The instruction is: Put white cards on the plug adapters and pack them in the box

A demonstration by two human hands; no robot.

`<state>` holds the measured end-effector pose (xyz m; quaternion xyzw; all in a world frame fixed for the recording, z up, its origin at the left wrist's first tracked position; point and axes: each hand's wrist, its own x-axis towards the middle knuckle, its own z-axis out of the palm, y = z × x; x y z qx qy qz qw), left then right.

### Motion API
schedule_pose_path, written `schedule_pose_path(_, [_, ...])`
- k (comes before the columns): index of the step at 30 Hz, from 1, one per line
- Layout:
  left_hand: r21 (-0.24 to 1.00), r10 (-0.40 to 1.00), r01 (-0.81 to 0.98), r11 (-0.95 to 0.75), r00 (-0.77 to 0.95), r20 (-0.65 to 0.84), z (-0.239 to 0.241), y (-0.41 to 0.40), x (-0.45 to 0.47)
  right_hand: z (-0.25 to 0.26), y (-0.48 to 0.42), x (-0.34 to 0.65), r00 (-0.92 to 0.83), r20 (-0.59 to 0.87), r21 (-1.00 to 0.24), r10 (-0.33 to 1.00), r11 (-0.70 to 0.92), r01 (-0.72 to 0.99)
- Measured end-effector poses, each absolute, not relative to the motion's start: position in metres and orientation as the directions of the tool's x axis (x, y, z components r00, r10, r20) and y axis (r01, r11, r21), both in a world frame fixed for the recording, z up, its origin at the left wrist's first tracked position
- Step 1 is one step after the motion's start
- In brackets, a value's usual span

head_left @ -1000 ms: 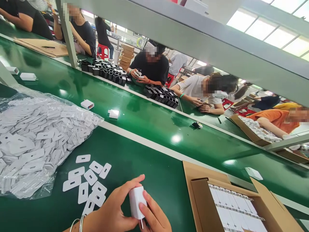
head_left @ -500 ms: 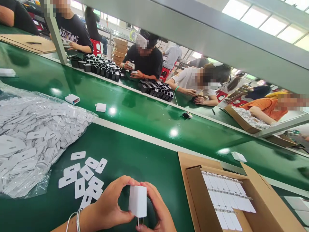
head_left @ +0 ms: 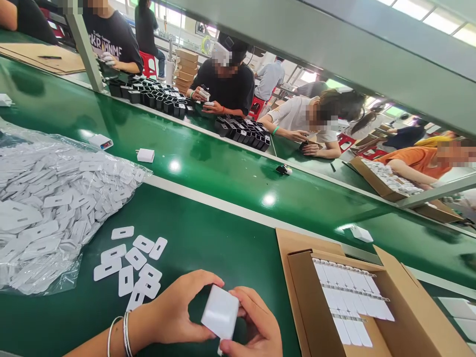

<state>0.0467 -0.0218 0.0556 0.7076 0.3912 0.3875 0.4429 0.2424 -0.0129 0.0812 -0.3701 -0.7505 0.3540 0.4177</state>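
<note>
A white plug charger is held between my two hands, tilted with a smooth broad face upward; its prongs are mostly hidden. My left hand pinches its left side between thumb and fingers, with bangles on the wrist. On the right side, my right hand grips it, thumb low near the prong end. Left of my hands, several loose white slotted cover plates lie on the green bench. An open cardboard box to the right contains rows of white chargers, prongs showing along the rows.
A clear plastic bag full of white plates lies at the left. Beyond a pale rail, a green conveyor carries several spaced chargers. Across it, co-workers sit near black housings. A slanted metal beam crosses overhead.
Between my hands the charger has turned from upright with prongs down to tilted, showing another face. My hands shifted slightly right. Chargers on the conveyor have moved left.
</note>
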Motion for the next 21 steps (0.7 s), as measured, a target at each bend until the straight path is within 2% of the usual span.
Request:
schedule_pose_path(3, [0.952,0.892,0.075,-0.296,0.378,0.248,0.057,-0.02,0.046,0.079,-0.015,0.243,-0.318,0.384,-0.872,0.867,0.454,0.185])
schedule_pose_path(7, [0.968,0.925,-0.072,-0.241,0.285,0.251,0.056,-0.022,0.05,0.075,-0.016,0.241,-0.338,0.363,-0.896,0.868,0.425,0.13])
schedule_pose_path(13, [0.979,0.92,-0.1,-0.176,0.337,0.199,0.054,-0.022,0.053,0.074,-0.021,0.243,-0.373,0.434,-0.846,0.82,0.513,0.142])
schedule_pose_path(19, [0.881,0.812,-0.061,-0.469,0.363,0.457,0.053,-0.019,0.056,0.074,-0.028,0.252,-0.41,0.42,-0.823,0.81,0.53,0.204])
schedule_pose_path(21, [0.855,0.792,-0.03,-0.518,0.361,0.492,0.055,-0.019,0.057,0.071,-0.029,0.255,-0.407,0.424,-0.818,0.809,0.535,0.21])
